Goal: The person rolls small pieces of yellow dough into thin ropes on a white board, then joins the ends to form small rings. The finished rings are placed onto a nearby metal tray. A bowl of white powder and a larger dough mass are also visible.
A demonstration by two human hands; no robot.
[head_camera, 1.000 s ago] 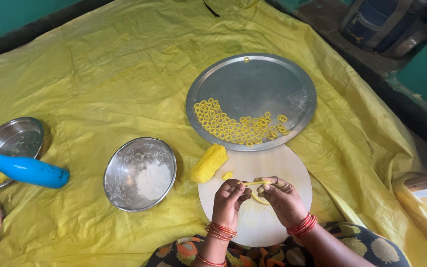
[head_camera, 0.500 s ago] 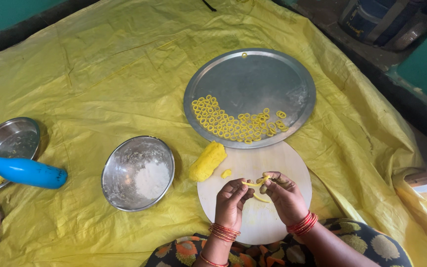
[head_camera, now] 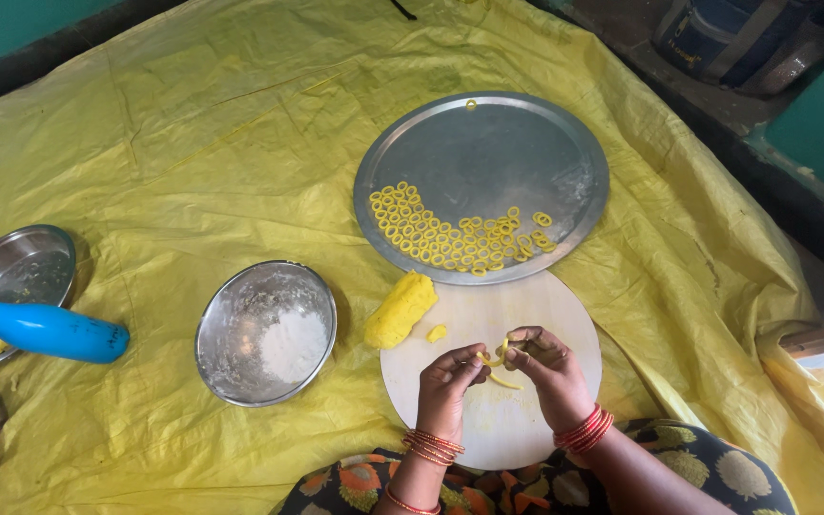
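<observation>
A thin yellow dough strip was bent into a curve over the round wooden board, pinched at one end by the fingertips of the left hand and at the other by those of the right hand. Both hands' fingers were drawn narrow around the strip (red bangles sat on each wrist). Just beside them on the board lay a yellow dough lump and a small dough crumb. Beyond the board, a large steel tray held many small dough rings. To the left sat a steel bowl with white flour, and farther left a blue-handled tool rested against a steel plate, all on a yellow sheet.
</observation>
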